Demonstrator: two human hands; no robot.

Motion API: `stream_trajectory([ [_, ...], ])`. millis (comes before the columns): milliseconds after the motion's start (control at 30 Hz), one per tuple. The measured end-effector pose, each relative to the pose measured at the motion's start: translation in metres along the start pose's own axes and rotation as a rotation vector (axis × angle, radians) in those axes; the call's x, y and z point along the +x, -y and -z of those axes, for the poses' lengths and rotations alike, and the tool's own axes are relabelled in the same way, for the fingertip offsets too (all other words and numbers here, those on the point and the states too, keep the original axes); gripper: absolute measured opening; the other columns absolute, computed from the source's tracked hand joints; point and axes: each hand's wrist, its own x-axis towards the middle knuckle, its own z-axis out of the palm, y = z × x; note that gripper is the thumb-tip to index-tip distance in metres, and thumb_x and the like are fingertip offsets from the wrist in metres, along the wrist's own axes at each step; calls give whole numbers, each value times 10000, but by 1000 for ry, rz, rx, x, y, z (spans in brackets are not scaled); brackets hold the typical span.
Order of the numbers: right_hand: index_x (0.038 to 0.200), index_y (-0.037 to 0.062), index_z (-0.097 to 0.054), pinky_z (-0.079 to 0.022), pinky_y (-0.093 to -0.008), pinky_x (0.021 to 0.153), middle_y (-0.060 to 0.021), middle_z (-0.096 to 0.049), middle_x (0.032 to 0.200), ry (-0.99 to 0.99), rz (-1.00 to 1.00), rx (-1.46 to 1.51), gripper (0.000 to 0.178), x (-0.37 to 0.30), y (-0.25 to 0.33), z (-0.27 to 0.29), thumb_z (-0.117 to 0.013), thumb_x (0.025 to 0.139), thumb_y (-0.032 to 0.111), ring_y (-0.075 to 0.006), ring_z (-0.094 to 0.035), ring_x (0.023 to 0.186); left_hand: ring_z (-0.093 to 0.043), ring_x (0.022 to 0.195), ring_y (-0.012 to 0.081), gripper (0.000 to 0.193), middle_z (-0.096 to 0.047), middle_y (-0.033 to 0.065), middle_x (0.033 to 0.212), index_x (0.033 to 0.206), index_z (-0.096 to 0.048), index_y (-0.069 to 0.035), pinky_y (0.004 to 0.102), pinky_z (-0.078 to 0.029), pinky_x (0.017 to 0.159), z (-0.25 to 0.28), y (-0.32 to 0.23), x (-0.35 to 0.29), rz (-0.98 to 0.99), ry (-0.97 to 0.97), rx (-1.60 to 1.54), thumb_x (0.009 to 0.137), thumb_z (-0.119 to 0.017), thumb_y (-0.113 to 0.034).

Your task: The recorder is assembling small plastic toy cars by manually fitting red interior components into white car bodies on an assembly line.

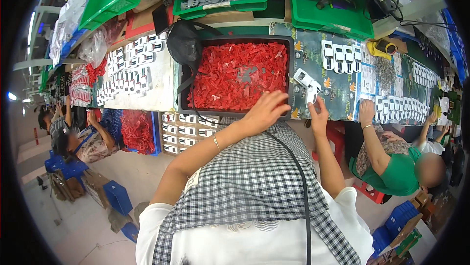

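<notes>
**White piece in the right fingers, just off the tray's right edge**

The patterned surface (338,99) extends to the right of a large black tray (290,69), whose right wall forms a raised edge beside the working spot. A green bin (329,20) stands at the far edge, past the patterned cover, and a second green bin (223,9) stands behind the tray. Red pieces (240,76) fill the tray nearly wall to wall, thinning to grey in the middle. A black bag-like item (184,44) overlaps the tray's far left corner, narrowing the approach there.

The left hand (267,111) is above the tray's near right corner, fingers loosely bent and pointing right, with a gap between them and the thumb. The right hand (319,116) is at the near edge of the surface, its fingers narrow, pinching the lower end of a white piece (312,93). That piece lies between the tray wall and a row of four white devices (341,58); a strip of patterned surface shows on its right, giving sideways room. Close against its upper end, on the tray side, is a white device with a dark window (303,76).
</notes>
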Motion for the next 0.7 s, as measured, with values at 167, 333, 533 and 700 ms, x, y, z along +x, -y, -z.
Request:
stream_trajectory([
  [167, 1219, -18, -541, -464, -275, 850, -55, -618, 1078, 804, -43, 299, 423, -7, 81, -6, -657, 849, 152, -119, -569, 935, -458, 1209, 323, 434, -475, 178, 1278, 1244, -466, -91, 476, -363, 1005, 14, -16, 19, -204, 125, 245, 816, -542, -102],
  [333, 1095, -36, -611, -457, -239, 781, -37, -652, 945, 1191, -165, 75, 348, 11, 79, -62, -637, 880, 237, -80, -573, 865, -627, 942, 324, 433, -648, 126, 1029, 1234, -500, -73, 418, -496, 792, 33, -2, -19, 378, 404, -40, 816, -574, -157],
  [533, 1024, 45, -657, -484, -343, 766, -84, -657, 985, 882, 720, -190, 296, 35, 87, -156, -680, 813, 252, -242, -624, 880, -637, 897, 316, 290, -649, 155, 972, 1131, -561, -35, 416, -491, 740, 11, 23, -129, 908, -39, -271, 847, -560, -94],
  [700, 922, 96, -656, -454, -391, 846, -88, -619, 1047, 516, 746, -943, 168, 63, 72, -212, -661, 757, 122, -265, -568, 1008, -603, 802, 123, 288, -620, 39, 952, 1170, -537, -16, 272, -508, 675, 29, 11, -138, 1270, -462, -919, 902, -566, -117],
])
